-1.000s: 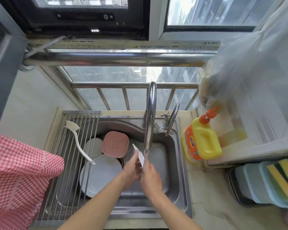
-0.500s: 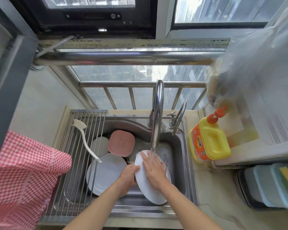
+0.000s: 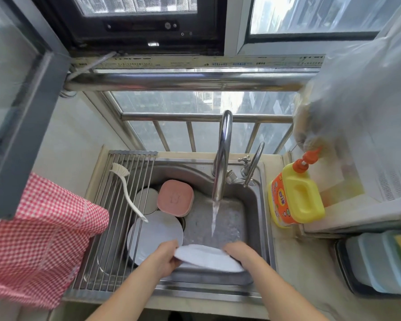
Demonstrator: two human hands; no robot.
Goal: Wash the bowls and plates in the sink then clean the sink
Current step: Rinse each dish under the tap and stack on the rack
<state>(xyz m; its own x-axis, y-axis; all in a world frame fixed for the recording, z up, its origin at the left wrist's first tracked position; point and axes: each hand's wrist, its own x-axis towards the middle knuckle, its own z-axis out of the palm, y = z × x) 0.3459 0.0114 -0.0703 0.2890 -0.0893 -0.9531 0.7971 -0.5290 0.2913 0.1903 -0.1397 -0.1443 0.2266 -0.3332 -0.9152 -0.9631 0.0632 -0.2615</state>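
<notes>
Sink point(image 3: 259, 205): stainless steel, brushed, wet sheen on floor. Faucet point(image 3: 222, 158): polished metal, mirror-bright. Roll-up rack point(image 3: 116, 228): thin steel rods, satin. Held plate point(image 3: 208, 258): white, smooth, looks ceramic, semi-gloss. Second plate point(image 3: 158, 237) under rack: same white smooth finish. Pink square lid point(image 3: 175, 197): matt plastic, faint embossed mark. Brush point(image 3: 127, 193): off-white plastic, smooth handle, bristly head. Detergent bottle point(image 3: 296, 200): glossy yellow plastic w/ orange printed label, orange pump. Checked cloth point(image 3: 39, 239): red-white woven fabric, matt. Window rail point(image 3: 183, 81): shiny metal tube. Counter point(image 3: 294, 269): pale stone-look, smooth. Bag point(image 3: 357, 100) at right: thin translucent plastic, crinkled.
</notes>
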